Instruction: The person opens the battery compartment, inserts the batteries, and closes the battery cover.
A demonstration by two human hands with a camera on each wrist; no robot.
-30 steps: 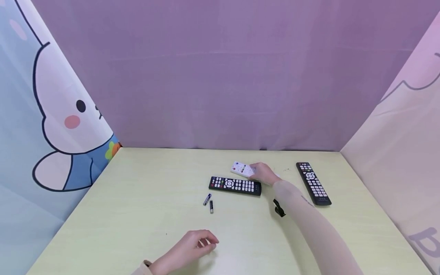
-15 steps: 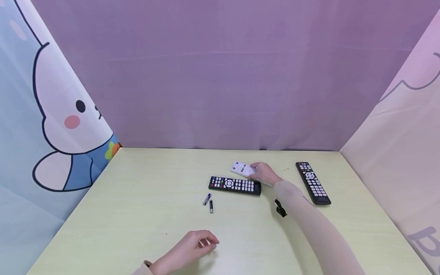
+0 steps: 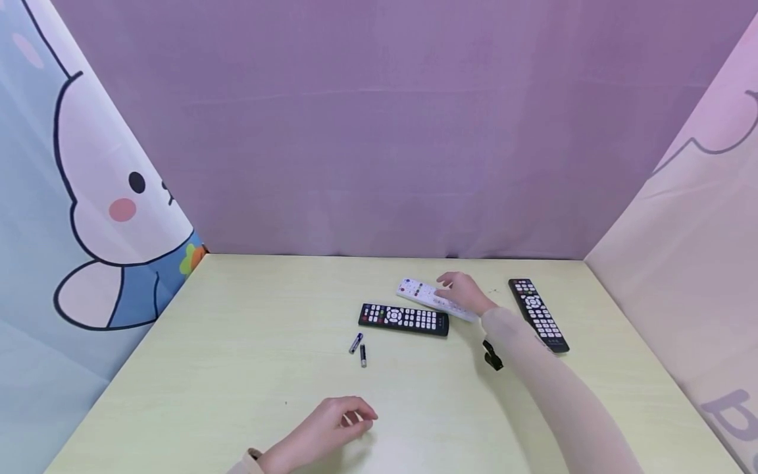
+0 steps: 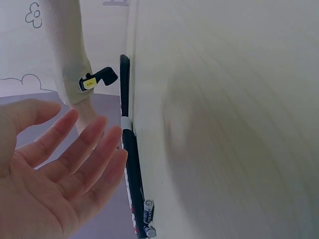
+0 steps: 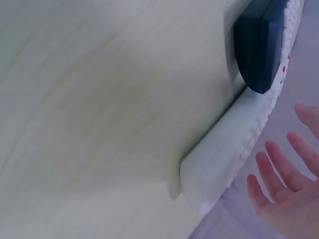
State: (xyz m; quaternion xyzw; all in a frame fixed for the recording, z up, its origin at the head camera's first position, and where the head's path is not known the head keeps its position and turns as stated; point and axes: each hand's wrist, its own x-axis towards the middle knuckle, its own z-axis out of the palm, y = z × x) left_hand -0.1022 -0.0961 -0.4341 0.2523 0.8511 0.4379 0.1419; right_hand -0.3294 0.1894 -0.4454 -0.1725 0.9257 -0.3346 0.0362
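Observation:
On the table lies a white remote control (image 3: pixel 417 291), set at a slant. My right hand (image 3: pixel 464 293) hovers over its middle with relaxed, spread fingers; in the right wrist view the fingers (image 5: pixel 271 169) are apart from the remote's buttons and hold nothing. Just in front of it, a black remote control (image 3: pixel 404 319) lies buttons up. Two small batteries, one (image 3: pixel 356 343) slanted and the other (image 3: pixel 363 356) almost straight, lie near its left end. My left hand (image 3: pixel 328 424) hangs loosely curled over the front of the table, its palm (image 4: pixel 60 194) bare in the left wrist view.
A second black remote control (image 3: pixel 537 316) lies on the right of the table (image 3: pixel 225 349), beside my right forearm. A purple cloth (image 3: pixel 379 131) closes off the back edge. Printed cloths stand at the left (image 3: pixel 35 263) and right (image 3: pixel 699 263).
My right hand has let go of the white remote control, lifting off and shifting slightly right. More of the remote shows now. My left hand has stayed in place.

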